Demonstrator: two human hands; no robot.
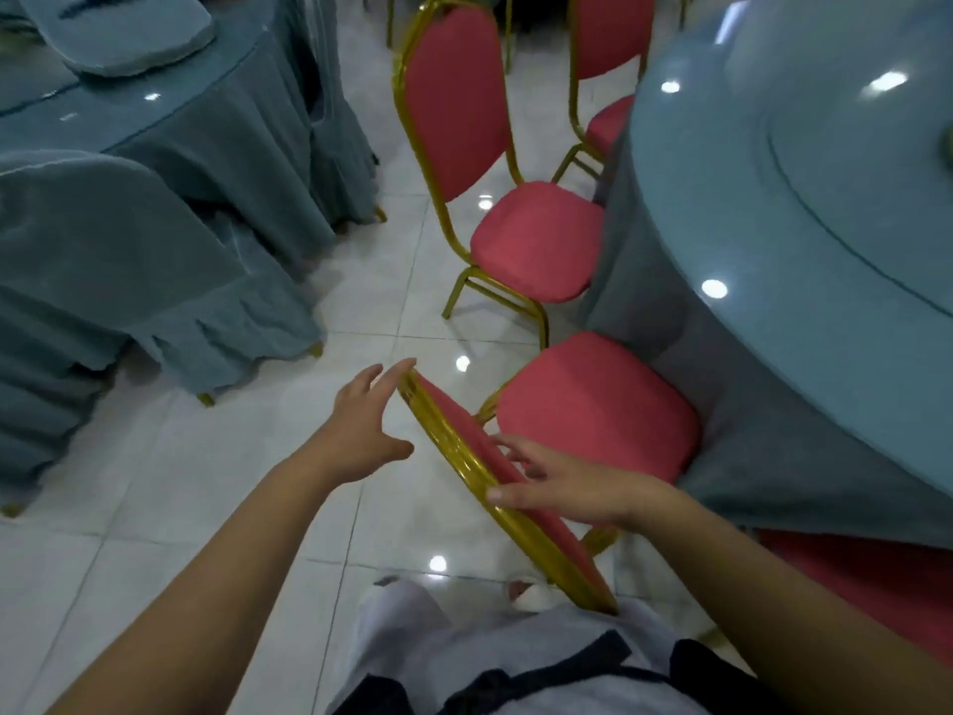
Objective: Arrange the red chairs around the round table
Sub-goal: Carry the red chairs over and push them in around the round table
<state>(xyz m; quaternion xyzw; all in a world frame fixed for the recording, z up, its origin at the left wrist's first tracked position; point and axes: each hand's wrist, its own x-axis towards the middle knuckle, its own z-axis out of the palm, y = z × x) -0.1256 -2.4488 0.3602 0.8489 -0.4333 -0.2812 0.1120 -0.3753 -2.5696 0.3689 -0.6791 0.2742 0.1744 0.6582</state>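
Fingers, left hand (361, 430): straight, spread, tips touching the gold top rail of the nearest red chair (598, 405); nothing gripped. Fingers, right hand (577, 490): laid loosely across the backrest pad, thumb on the rail. Nearest chair: seat against the round table (773, 172) drape. Second red chair (536, 240): just beyond, likewise at the table.

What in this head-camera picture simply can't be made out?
Head view, nearest red chair: seat's far edge hidden by the tablecloth.
Head view, far red chair: cut by the top edge, blocked by the round table.
Head view, right hand: blur hides whether it pinches the backrest.
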